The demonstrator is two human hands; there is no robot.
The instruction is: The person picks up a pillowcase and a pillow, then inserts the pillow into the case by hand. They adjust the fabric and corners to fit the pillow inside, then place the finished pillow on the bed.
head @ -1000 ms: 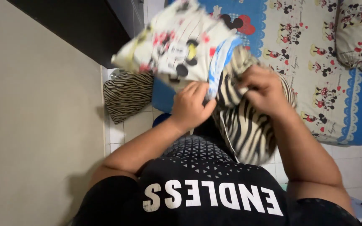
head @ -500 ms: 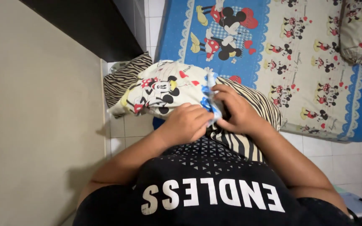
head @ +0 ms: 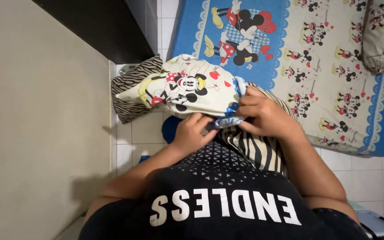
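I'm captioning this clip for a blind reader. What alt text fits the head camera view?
Seen from above, a person's left hand and right hand grip the blue-trimmed open end of a cream cartoon-print pillowcase that partly covers a zebra-striped pillow held against their black shirt. Beyond lie a mattress in a matching cartoon sheet and a second zebra-striped pillow on the white tiled floor.

Cartoon-print cream pillowcase with blue frilled edge, half over zebra-striped pillow, held against chest

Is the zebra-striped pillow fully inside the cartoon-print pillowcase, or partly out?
Partly out: the zebra-striped pillow protrudes from the cartoon-print pillowcase, whose blue-trimmed opening both hands grip.
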